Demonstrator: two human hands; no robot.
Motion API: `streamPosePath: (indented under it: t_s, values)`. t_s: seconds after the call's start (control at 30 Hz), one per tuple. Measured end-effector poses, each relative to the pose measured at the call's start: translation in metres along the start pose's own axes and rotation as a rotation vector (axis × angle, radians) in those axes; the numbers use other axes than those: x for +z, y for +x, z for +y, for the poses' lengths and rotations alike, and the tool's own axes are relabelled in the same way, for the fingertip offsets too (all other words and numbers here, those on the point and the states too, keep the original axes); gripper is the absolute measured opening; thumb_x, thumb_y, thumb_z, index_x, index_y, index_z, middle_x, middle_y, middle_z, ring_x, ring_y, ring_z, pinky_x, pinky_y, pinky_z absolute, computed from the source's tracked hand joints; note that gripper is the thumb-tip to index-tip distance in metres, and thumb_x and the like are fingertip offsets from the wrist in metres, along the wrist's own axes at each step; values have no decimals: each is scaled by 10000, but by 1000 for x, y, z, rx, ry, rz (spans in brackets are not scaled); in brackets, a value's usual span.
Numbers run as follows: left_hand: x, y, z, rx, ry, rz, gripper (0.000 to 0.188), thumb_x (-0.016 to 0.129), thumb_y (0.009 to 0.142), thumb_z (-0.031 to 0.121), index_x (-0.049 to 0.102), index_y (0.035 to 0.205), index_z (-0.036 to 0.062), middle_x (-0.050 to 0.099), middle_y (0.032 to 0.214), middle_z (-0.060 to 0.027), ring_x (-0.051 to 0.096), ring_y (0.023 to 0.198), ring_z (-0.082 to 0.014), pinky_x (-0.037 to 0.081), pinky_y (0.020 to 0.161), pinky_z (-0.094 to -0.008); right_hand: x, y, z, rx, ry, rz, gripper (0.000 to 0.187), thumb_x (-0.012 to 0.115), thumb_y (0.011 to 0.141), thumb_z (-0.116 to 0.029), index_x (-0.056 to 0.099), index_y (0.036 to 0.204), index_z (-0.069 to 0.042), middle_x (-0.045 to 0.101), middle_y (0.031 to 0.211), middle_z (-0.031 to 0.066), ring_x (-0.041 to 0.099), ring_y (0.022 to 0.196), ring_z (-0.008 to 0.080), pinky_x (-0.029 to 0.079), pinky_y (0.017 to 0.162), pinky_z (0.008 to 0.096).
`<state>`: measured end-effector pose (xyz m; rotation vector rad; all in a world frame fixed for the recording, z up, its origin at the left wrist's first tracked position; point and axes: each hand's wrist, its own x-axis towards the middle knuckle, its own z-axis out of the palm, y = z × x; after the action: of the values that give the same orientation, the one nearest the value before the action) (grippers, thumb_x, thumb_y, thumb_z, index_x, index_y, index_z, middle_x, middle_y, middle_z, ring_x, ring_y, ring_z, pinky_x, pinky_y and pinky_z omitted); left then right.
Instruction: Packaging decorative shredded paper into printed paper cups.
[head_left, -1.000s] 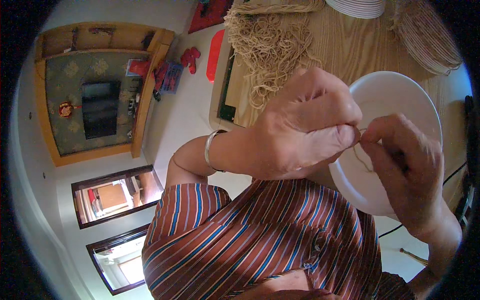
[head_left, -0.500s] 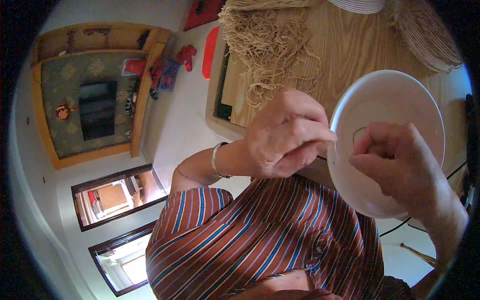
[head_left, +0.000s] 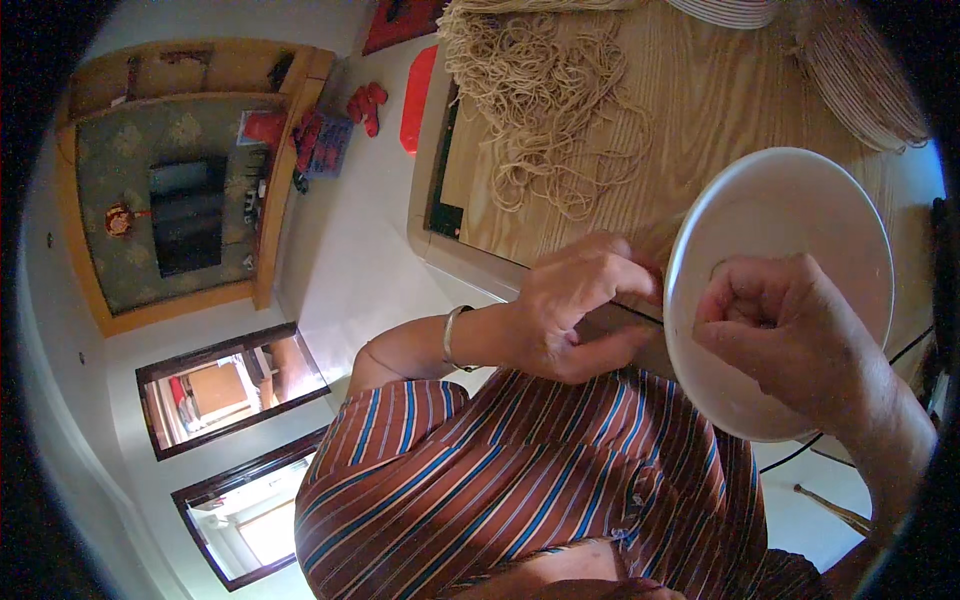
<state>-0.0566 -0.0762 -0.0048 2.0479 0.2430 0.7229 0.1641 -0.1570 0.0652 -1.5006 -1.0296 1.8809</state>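
My left hand, with a bracelet at the wrist, is beside the left rim of a large white bowl. Its thumb and fingers are apart, and I see nothing between them; the fingertips near the rim are slightly blurred. My right hand shows over the inside of the bowl, its fingers curled and pinched together. A trace of thin strand shows by its knuckles, but what the pinch holds is hidden. Beyond both hands, a tangled heap of beige cord lies on the wooden table.
A bundle of pale cord strands lies at the table's far right, with a white ribbed round thing at the far edge. A black cable runs below the bowl. A red stool-like object stands left of the table.
My left hand has moved down and its thumb and fingers have spread apart from a closed grip. The right hand stays pinched over the bowl; the thin loop beside it shows less.
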Motion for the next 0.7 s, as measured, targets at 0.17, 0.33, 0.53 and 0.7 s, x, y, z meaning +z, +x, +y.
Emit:
streamPosePath:
  t_s: [0.17, 0.33, 0.53, 0.7]
  values:
    - [-1, 5, 2, 12, 20, -38, 305, 711, 697, 40, 582, 973, 26, 601, 859, -104, 584, 738, -267, 475, 631, -342, -6, -1, -6, 43, -93, -18, 35, 620, 819, -48, 611, 816, -14, 566, 668, -36, 495, 612, 7, 386, 525, 185]
    - [0, 4, 5, 3, 27, -32, 274, 707, 701, 43, 595, 951, 40, 609, 850, -92, 592, 723, -265, 481, 632, -340, -4, 1, -1, 14, -132, -9, 37, 621, 819, -43, 614, 821, -7, 577, 688, -26, 506, 642, 12, 411, 556, 191]
    - [0, 8, 4, 50, 47, -43, 259, 716, 689, 49, 596, 919, 37, 599, 801, -98, 589, 688, -275, 479, 611, -354, -1, 0, -4, 3, -24, -35, 36, 619, 822, -36, 613, 818, -1, 590, 696, -17, 528, 662, 20, 438, 583, 195]
    - [3, 8, 4, 75, 36, -27, 264, 726, 667, 45, 590, 892, 28, 576, 771, -109, 580, 676, -284, 472, 595, -363, 0, 1, -5, 12, -36, -41, 37, 622, 822, -36, 613, 819, 0, 602, 710, -14, 531, 662, 20, 441, 580, 197]
